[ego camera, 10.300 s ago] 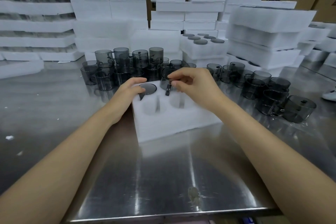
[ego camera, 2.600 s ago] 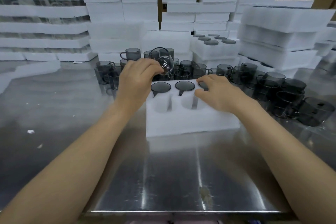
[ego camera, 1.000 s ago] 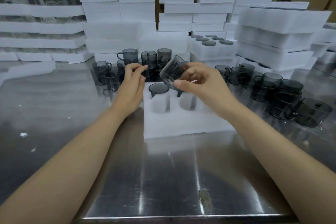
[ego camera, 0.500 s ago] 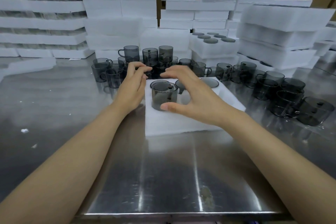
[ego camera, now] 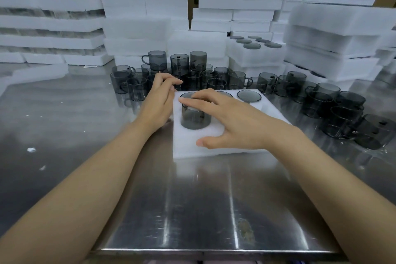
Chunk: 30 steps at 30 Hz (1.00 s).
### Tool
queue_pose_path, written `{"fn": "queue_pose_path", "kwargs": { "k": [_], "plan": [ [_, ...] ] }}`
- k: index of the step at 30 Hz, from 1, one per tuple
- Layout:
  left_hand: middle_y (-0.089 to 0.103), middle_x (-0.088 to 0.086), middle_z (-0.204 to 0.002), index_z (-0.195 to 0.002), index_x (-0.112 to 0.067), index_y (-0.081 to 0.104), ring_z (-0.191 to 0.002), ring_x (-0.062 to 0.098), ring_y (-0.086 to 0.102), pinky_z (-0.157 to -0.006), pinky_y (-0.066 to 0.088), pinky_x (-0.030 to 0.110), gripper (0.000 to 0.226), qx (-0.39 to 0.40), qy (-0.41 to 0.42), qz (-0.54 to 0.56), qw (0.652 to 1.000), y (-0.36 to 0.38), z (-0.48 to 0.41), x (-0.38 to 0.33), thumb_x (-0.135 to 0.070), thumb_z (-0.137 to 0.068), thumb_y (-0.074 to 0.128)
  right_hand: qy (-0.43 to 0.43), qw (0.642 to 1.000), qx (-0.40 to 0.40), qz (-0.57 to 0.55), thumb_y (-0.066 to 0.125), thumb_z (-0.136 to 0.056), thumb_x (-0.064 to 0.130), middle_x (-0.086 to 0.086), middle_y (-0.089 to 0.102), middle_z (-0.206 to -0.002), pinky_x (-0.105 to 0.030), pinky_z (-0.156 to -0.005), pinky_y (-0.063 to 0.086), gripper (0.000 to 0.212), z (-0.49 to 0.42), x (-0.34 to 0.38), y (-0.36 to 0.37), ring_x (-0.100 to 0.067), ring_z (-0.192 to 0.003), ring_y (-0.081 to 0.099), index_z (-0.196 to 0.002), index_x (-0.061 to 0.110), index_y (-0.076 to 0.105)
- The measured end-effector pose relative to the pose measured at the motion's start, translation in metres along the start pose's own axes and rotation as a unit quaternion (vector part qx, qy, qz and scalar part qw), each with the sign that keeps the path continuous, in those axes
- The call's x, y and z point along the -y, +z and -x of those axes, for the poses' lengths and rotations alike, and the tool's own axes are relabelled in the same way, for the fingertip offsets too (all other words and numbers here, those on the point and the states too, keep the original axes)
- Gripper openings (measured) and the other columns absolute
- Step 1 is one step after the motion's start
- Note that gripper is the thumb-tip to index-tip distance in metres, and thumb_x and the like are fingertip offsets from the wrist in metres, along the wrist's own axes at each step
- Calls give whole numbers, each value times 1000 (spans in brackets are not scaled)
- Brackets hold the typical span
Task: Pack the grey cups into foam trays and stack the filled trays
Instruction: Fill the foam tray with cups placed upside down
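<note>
The right hand (ego camera: 233,122), fingers spread flat and gripping nothing, pressed on the rim of an upright grey cup (ego camera: 194,114) half-sunk at the foam tray (ego camera: 186,148)'s near-left corner, while the loosely curled, empty left hand (ego camera: 159,100) braced the tray's left edge on the counter (ego camera: 192,210).

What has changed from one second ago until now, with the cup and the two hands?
The right hand brought the tilted cup down upright onto the tray's near-left part and now presses its rim with flat fingers. The left hand stayed at the tray's left edge; the loose cups did not move.
</note>
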<state>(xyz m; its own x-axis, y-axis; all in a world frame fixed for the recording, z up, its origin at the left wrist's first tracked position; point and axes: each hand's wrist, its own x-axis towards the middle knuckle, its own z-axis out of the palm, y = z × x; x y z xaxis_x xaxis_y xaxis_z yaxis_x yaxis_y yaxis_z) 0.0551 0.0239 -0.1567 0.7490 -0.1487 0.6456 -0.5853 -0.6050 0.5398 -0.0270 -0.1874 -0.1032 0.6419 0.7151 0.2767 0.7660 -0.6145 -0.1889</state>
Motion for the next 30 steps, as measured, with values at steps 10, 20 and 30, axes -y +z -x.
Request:
{"fn": "queue_pose_path", "kwargs": {
  "k": [10, 20, 30],
  "plan": [
    [42, 13, -133, -122, -6, 57, -128, 30, 34, -103, 28, 39, 41, -114, -112, -203, 966, -1, -4, 7, -3, -82, 50, 18, 990, 118, 69, 69, -79, 44, 13, 6, -158, -34, -111, 22, 89, 1, 7, 4, -9, -137, 16, -149, 46, 12],
    [16, 13, -155, -140, -5, 36, -144, 30, 9, -113, 13, 47, 61, -62, -251, -268, 928, -8, -4, 24, -12, -83, 55, 38, 985, 141, 95, 64, -84, 47, 10, -9, -161, -41, -118, -7, 92, 2, 10, 6, -13, -148, -5, -150, 42, 1],
    [54, 5, -126, -119, -11, 61, -120, 30, 42, -96, 31, 40, 29, -166, -32, -236, 957, 1, -27, 0, -11, -95, 45, -14, 988, 125, 87, 65, -83, 50, 11, 2, -161, -42, -119, -4, 87, -6, -7, 5, -6, -148, 0, -151, 40, 12]
  ]
}}
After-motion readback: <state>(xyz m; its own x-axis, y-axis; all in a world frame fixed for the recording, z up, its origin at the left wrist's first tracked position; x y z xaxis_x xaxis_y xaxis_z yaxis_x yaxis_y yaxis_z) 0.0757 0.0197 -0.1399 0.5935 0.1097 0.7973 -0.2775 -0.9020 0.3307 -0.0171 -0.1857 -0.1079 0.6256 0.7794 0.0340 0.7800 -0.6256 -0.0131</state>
